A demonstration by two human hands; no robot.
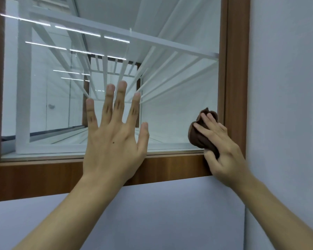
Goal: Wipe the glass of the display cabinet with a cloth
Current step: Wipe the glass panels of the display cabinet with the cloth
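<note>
The display cabinet's glass pane fills the upper view inside a brown wooden frame. My left hand lies flat with spread, straight fingers against the lower middle of the glass, its palm over the bottom rail. My right hand grips a bunched dark brown cloth and holds it against the glass in the bottom right corner, next to the right frame post.
White shelf slats and rails show behind the glass, along with reflected ceiling lights. A pale blue-grey wall runs to the right of the frame and below it.
</note>
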